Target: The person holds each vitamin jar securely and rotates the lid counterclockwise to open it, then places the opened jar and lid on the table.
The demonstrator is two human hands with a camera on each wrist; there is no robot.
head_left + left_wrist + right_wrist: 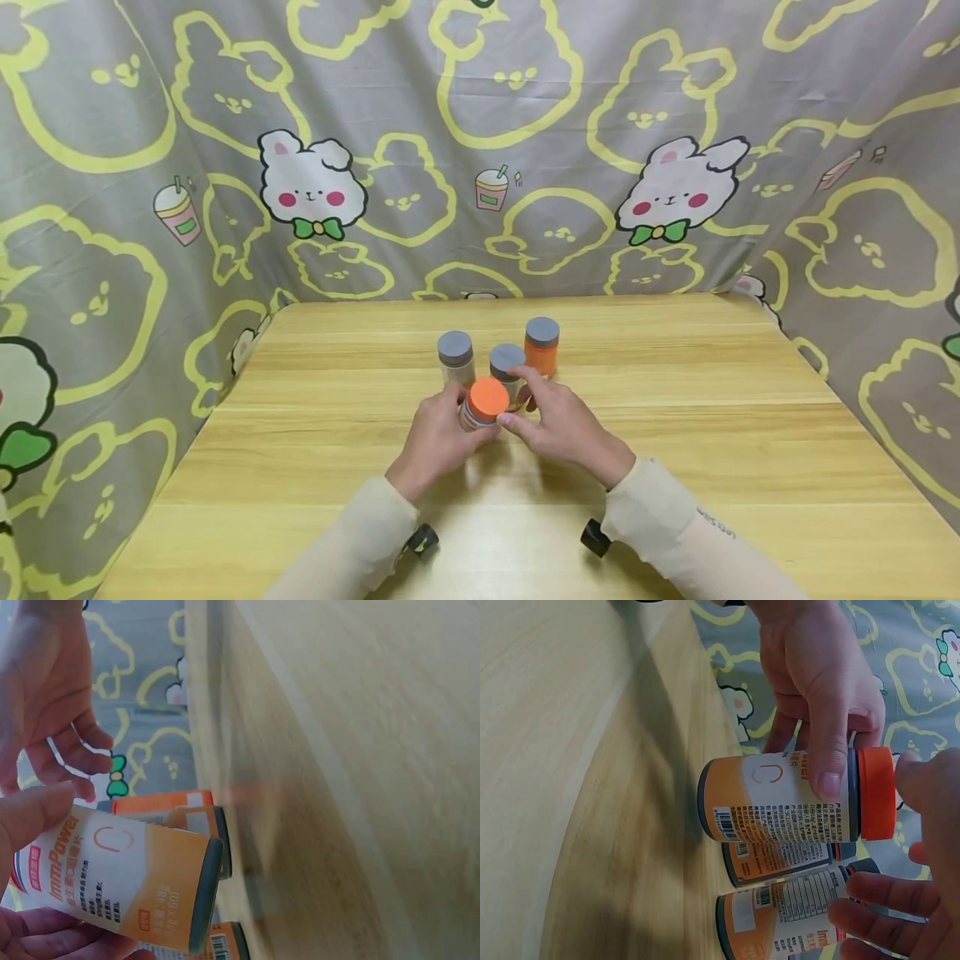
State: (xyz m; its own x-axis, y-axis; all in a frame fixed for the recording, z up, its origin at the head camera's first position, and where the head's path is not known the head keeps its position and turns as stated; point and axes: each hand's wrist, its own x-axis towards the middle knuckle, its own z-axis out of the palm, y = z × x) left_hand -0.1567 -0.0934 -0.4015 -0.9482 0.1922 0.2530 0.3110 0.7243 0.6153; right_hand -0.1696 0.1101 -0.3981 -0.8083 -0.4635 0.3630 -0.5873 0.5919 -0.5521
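My left hand grips a supplement bottle with an orange lid; its thumb lies along the label. That bottle has a white and orange label reading "ImmPower" and a dark grey base. Whether the base touches the table cannot be told. My right hand is beside the lid, fingers loosely spread, its thumb close to the lid's edge. Just behind stands a grey-lidded bottle, partly hidden by the right fingers. Another grey-lidded bottle stands behind the left hand.
An orange bottle with a grey lid stands farther back, to the right of the others. All are on a light wood table. Around its back and sides hangs a grey curtain with yellow cartoon outlines.
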